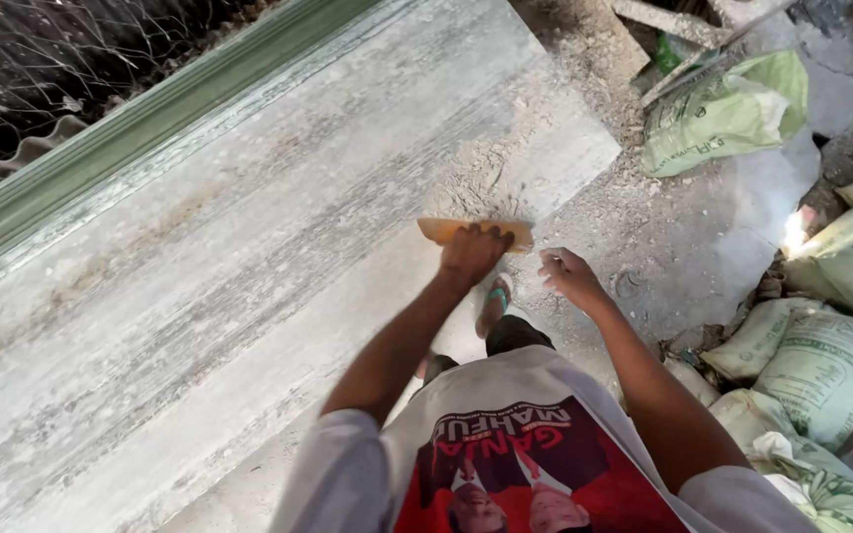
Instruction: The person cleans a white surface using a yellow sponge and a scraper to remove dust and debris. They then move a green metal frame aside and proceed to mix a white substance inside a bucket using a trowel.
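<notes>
Float point(476, 232), orange and flat, lies under your left hand point(473, 253) on the grey slab point(249, 257), its long axis running crosswise, left to right. Your left hand presses down on top of it, fingers curled over its back edge. A patch of loose mortar point(486, 173) sits just beyond the float. Your right hand point(567, 274) hangs free just right of it, fingers loosely bent, holding nothing. Sacks point(821, 365) lie further right, well apart.
</notes>
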